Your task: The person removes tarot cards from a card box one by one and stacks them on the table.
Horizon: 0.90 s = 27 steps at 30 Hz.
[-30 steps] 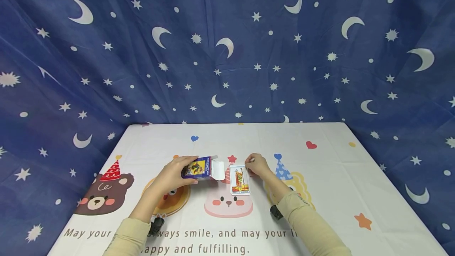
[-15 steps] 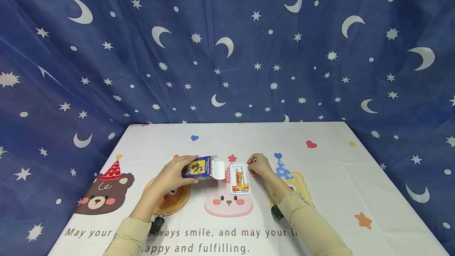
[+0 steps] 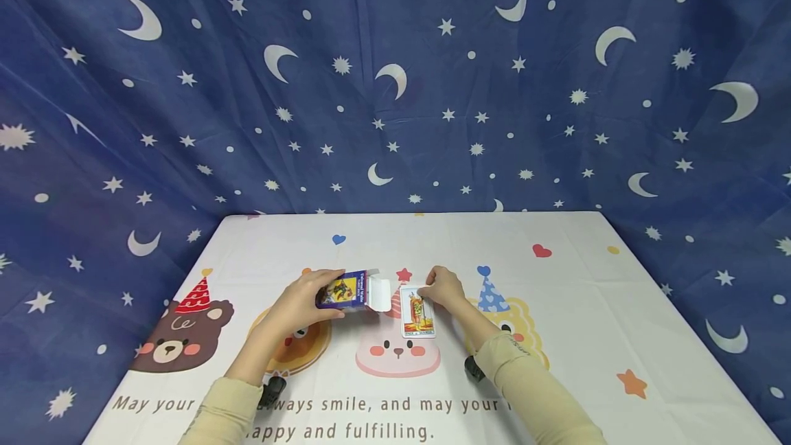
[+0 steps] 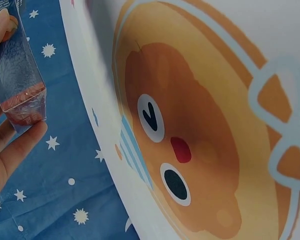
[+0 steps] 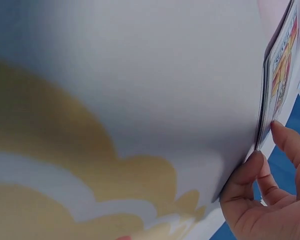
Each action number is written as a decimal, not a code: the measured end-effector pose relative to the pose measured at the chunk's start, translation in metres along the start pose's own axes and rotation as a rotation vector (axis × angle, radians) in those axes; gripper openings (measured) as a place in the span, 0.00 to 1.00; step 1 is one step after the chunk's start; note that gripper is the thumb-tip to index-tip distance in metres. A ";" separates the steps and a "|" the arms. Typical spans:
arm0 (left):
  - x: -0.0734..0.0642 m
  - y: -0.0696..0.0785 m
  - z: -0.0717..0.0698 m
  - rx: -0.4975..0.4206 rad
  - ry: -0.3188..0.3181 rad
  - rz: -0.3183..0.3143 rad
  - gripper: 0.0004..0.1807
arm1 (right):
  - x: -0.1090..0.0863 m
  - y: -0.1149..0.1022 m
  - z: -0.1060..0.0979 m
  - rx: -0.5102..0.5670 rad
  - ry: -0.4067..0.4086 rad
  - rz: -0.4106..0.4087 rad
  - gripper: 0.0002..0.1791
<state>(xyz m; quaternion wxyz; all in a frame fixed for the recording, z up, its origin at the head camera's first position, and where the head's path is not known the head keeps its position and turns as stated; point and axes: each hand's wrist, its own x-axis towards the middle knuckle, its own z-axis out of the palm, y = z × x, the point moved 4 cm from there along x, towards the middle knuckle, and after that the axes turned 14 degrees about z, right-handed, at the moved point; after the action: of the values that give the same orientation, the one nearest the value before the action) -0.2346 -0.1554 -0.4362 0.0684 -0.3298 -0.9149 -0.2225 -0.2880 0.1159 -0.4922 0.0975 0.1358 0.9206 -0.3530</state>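
Observation:
My left hand (image 3: 301, 303) grips a blue and yellow tarot card box (image 3: 343, 292) between thumb and fingers. Its white end flap (image 3: 380, 295) is open and points right, and in the left wrist view clear wrap shows at one end of the box (image 4: 21, 80). Just right of the flap, a small stack of tarot cards (image 3: 417, 318) lies face up, a robed figure with a staff on top. My right hand (image 3: 447, 289) pinches the stack's far right corner. In the right wrist view, the thumb meets the edge of the stack (image 5: 281, 75) while a finger touches the top card.
A white tablecloth (image 3: 494, 239) with printed cartoon animals, hearts and lettering covers the table. Behind it hangs a dark blue curtain (image 3: 432, 88) with moons and stars. Black wrist-worn devices (image 3: 272, 391) sit under both forearms.
My right hand was beside the stack's right edge and has moved left, its fingers now over the far right corner. The left hand and box stay where they were.

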 end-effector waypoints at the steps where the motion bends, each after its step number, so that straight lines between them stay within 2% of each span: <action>1: 0.000 0.000 0.000 0.001 0.000 -0.001 0.43 | 0.000 0.000 0.000 -0.002 0.003 -0.001 0.14; 21: 0.001 0.001 -0.002 0.006 -0.006 0.008 0.42 | 0.002 0.002 0.000 0.032 -0.008 -0.014 0.11; 24: 0.001 0.002 -0.002 0.013 -0.003 0.014 0.42 | 0.003 0.004 -0.003 0.079 -0.027 -0.005 0.09; 27: 0.002 0.002 -0.003 0.013 -0.002 0.010 0.42 | 0.006 0.006 -0.009 0.174 -0.053 0.018 0.07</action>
<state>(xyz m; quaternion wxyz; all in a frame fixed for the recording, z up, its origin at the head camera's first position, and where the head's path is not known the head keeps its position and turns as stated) -0.2348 -0.1549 -0.4321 0.0708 -0.3341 -0.9148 -0.2158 -0.2923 0.1270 -0.4912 0.1129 0.1427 0.8823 -0.4340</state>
